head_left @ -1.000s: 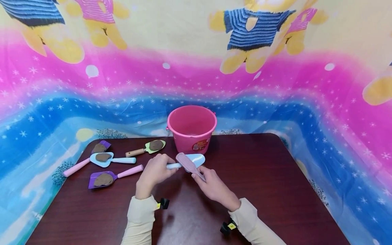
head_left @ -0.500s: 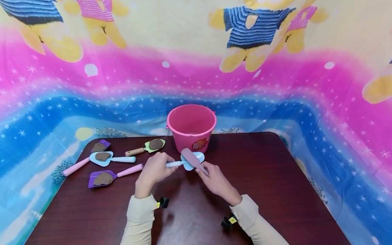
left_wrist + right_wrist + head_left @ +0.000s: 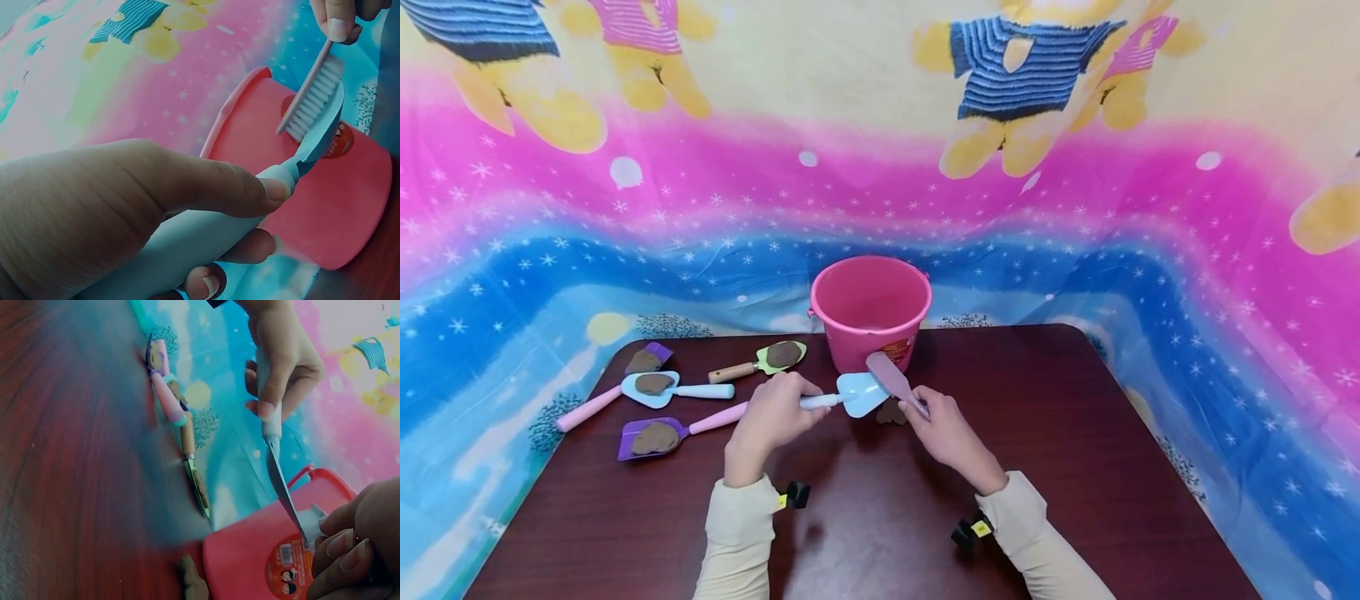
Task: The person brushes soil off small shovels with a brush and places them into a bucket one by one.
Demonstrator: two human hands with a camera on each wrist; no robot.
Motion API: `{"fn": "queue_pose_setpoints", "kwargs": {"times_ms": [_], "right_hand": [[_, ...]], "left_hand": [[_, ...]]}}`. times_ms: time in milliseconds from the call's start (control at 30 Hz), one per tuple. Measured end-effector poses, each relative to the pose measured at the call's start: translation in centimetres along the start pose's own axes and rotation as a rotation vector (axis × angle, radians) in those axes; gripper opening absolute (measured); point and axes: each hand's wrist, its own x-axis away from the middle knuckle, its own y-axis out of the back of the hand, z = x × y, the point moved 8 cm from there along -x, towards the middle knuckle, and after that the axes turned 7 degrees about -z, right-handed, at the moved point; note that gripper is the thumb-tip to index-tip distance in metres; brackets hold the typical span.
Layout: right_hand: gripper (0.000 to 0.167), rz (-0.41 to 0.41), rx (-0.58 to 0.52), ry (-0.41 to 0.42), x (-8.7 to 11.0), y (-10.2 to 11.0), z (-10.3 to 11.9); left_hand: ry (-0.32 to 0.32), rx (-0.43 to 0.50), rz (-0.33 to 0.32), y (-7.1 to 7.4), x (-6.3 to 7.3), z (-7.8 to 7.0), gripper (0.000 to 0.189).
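Observation:
My left hand [image 3: 778,417] grips the handle of a light blue trowel [image 3: 859,394], thumb along the top, as the left wrist view shows. The trowel's blade is bare on top. In my right hand [image 3: 947,433] is a mauve brush [image 3: 889,375], held by its handle. The brush's white bristles [image 3: 317,100] face down onto the blade near its tip. Both tools are held up in front of the pink bucket [image 3: 870,300]. A brown clay-like lump [image 3: 891,412] lies on the table below the blade, partly hidden by the right hand.
At the left lie a green trowel [image 3: 767,361], another light blue trowel [image 3: 651,400], a purple shovel [image 3: 632,446] and a second purple shovel [image 3: 662,354], each bearing a brown lump. The dark table [image 3: 1037,433] backs onto a printed cloth [image 3: 760,208].
The brush has slid right along the trowel's blade towards its tip. My left hand has drawn the trowel slightly left, and the brown lump on the table now shows.

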Motion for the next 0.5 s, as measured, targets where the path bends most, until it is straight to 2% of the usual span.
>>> {"fn": "queue_pose_setpoints", "kwargs": {"times_ms": [267, 500], "right_hand": [[0.016, -0.034, 0.024, -0.005, -0.3, 1.0, -0.3], [0.018, -0.040, 0.026, -0.015, -0.3, 1.3, -0.3]], "left_hand": [[0.033, 0.007, 0.010, 0.4, 0.1, 0.8, 0.016], [0.046, 0.029, 0.022, 0.4, 0.2, 1.0, 0.015]]}}
